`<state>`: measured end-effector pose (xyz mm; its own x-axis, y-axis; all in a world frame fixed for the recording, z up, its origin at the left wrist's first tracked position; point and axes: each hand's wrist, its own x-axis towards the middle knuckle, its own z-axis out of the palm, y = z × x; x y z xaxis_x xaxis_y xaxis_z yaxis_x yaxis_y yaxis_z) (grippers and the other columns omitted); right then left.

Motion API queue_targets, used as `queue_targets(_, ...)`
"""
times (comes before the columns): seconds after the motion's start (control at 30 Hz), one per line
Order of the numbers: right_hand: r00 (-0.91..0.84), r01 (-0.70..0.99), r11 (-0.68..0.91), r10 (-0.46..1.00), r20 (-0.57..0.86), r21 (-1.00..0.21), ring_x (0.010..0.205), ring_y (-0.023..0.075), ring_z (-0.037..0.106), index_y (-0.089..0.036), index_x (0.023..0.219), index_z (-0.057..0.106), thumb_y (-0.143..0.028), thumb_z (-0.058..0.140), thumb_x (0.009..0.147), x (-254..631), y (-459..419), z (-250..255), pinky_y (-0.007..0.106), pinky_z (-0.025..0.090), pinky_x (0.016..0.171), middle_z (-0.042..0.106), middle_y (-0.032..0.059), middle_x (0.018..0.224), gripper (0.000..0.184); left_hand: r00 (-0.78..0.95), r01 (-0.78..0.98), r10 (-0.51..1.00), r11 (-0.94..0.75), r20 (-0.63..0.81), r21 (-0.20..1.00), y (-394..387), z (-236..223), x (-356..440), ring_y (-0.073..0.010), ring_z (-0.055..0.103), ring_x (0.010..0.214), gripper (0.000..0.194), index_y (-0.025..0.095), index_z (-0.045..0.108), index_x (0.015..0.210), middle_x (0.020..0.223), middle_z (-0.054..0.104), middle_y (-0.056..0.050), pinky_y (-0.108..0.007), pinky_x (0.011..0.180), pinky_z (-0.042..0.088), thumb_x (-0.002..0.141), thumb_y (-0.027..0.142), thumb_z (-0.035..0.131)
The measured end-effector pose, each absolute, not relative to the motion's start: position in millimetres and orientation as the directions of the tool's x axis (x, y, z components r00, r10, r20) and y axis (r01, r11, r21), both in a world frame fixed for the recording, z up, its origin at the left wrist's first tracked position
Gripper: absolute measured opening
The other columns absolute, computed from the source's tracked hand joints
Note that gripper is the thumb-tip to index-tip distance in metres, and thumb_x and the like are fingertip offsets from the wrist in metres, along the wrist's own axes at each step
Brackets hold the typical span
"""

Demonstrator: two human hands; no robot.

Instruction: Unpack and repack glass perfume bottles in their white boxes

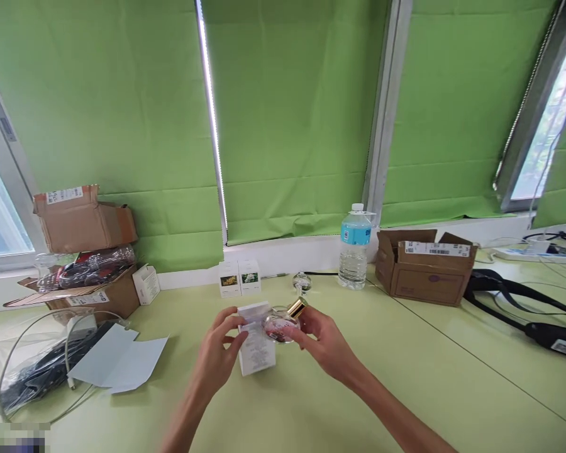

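My right hand [323,340] grips a round glass perfume bottle [276,328] with a pinkish body and a gold cap [297,307]. The bottle tilts, its cap pointing up and to the right. A slim white box [257,355] with fine print stands behind and below the bottle, slightly slanted. Fingers and thumb of my left hand [221,349] pinch this box along its upper left edge. Bottle and box overlap in view; I cannot tell whether they touch. Farther back stands a second glass bottle [302,281], its lower part partly covered by the gold cap.
Two small white boxes [239,278] with flower pictures stand by the wall. A water bottle [353,248] and an open cardboard box [427,267] are at back right, near a black strap [538,330]. Stacked cartons [87,220], cables and folded white paper [120,358] lie left.
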<state>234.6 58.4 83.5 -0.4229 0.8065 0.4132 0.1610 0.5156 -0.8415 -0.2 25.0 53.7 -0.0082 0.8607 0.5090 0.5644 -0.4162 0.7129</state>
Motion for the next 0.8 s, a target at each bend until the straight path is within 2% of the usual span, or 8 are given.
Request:
queue_targets(0.1, -0.389, 0.080, 0.610, 0.748, 0.538, -0.789, 0.083, 0.0171, 0.060, -0.021, 0.110, 0.059, -0.040, 0.058, 0.089, 234.6, 47.4, 94.0, 0.028, 0.051, 0.069, 0.064, 0.0052, 0.101, 0.029, 0.068, 0.577, 0.855, -0.455, 0.514, 0.679, 13.8, 51.0, 13.1, -0.0156, 0.062, 0.099, 0.017, 0.025, 0.065, 0.096, 0.130, 0.049, -0.005, -0.026, 0.074, 0.058, 0.092, 0.029, 0.049)
queue_targets(0.17, -0.392, 0.090, 0.688, 0.689, 0.609, -0.720, 0.092, 0.0183, 0.059, -0.024, 0.112, 0.058, -0.035, 0.059, 0.089, 234.9, 44.6, 94.6, 0.029, 0.052, 0.075, 0.061, 0.0056, 0.109, 0.025, 0.095, 0.608, 0.835, -0.479, 0.541, 0.633, 9.8, 46.3, 18.8, -0.0163, 0.061, 0.100, 0.019, 0.027, 0.065, 0.097, 0.131, 0.049, -0.005, -0.028, 0.076, 0.057, 0.093, 0.028, 0.047)
queue_targets(0.27, -0.446, 0.137, 0.771, 0.608, 0.657, -0.622, 0.100, 0.0191, 0.057, -0.027, 0.112, 0.059, -0.030, 0.060, 0.089, 236.1, 45.5, 91.1, 0.030, 0.051, 0.083, 0.059, 0.0051, 0.111, 0.023, 0.112, 0.650, 0.814, -0.494, 0.569, 0.578, 8.4, 39.5, 20.9, -0.0177, 0.060, 0.105, 0.021, 0.029, 0.065, 0.102, 0.132, 0.050, -0.004, -0.030, 0.081, 0.057, 0.094, 0.027, 0.045)
queue_targets(0.37, -0.502, 0.178, 0.803, 0.571, 0.649, -0.569, 0.103, 0.0188, 0.056, -0.029, 0.116, 0.059, -0.027, 0.060, 0.089, 236.7, 47.5, 88.1, 0.032, 0.049, 0.090, 0.059, 0.0047, 0.112, 0.027, 0.083, 0.647, 0.822, -0.475, 0.564, 0.596, 7.7, 37.0, 19.0, -0.0171, 0.061, 0.104, 0.025, 0.032, 0.060, 0.114, 0.132, 0.051, -0.003, -0.030, 0.082, 0.057, 0.094, 0.028, 0.046)
queue_targets(0.47, -0.535, 0.230, 0.809, 0.569, 0.624, -0.541, 0.104, 0.0188, 0.056, -0.030, 0.119, 0.057, -0.025, 0.059, 0.090, 235.8, 47.3, 87.2, 0.033, 0.049, 0.090, 0.059, 0.0046, 0.114, 0.030, 0.056, 0.611, 0.838, -0.458, 0.543, 0.645, 4.6, 38.6, 18.7, -0.0163, 0.061, 0.103, 0.033, 0.033, 0.052, 0.124, 0.132, 0.051, -0.003, -0.029, 0.081, 0.058, 0.092, 0.028, 0.051)
queue_targets(0.67, -0.593, 0.307, 0.811, 0.572, 0.566, -0.498, 0.103, 0.0194, 0.055, -0.028, 0.117, 0.055, -0.021, 0.059, 0.089, 234.4, 39.6, 92.6, 0.033, 0.049, 0.086, 0.060, 0.0050, 0.113, 0.029, 0.059, 0.583, 0.857, -0.446, 0.511, 0.680, 1.8, 42.0, 22.2, -0.0158, 0.060, 0.104, 0.036, 0.034, 0.050, 0.125, 0.132, 0.052, -0.002, -0.029, 0.083, 0.057, 0.091, 0.026, 0.052)
queue_targets(0.8, -0.644, 0.329, 0.846, 0.525, 0.556, -0.418, 0.106, 0.0201, 0.053, -0.028, 0.119, 0.053, -0.019, 0.056, 0.090, 234.0, 35.0, 97.3, 0.034, 0.047, 0.089, 0.060, 0.0049, 0.115, 0.030, 0.056, 0.584, 0.855, -0.446, 0.515, 0.678, 2.6, 42.4, 20.6, -0.0167, 0.060, 0.105, 0.037, 0.034, 0.050, 0.125, 0.132, 0.053, -0.002, -0.029, 0.081, 0.057, 0.090, 0.024, 0.053)
